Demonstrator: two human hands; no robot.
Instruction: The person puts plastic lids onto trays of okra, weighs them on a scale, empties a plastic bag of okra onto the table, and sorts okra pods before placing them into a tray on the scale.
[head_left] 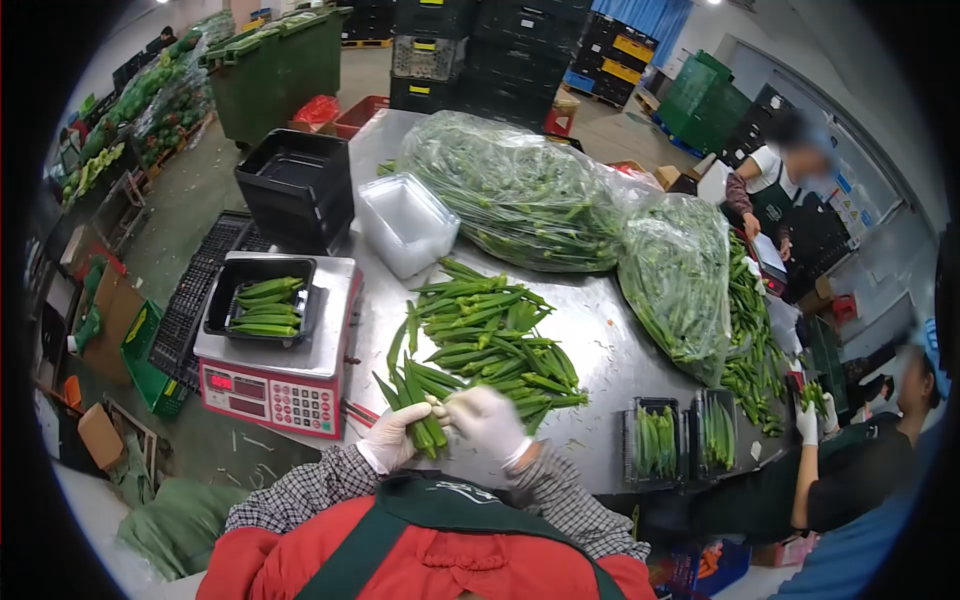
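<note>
My left hand (390, 438), in a white glove, is closed round a small bunch of okra (424, 424) at the table's front edge. My gloved right hand (487, 422) is closed at the stem ends of that bunch, its fingertips pinched against them and partly hidden. Just beyond both hands spreads a loose pile of green okra (500, 335). To the left, a red and silver scale (270, 402) bears a black tray (213, 312) with several okra in it.
Black trays (295, 195) and clear lids (408, 228) are stacked behind the scale. Large bags of okra (520, 185) lie at the back. Two packed okra boxes (655, 442) sit at the front right. Co-workers (785, 185) stand along the right side, one with gloved hands holding okra.
</note>
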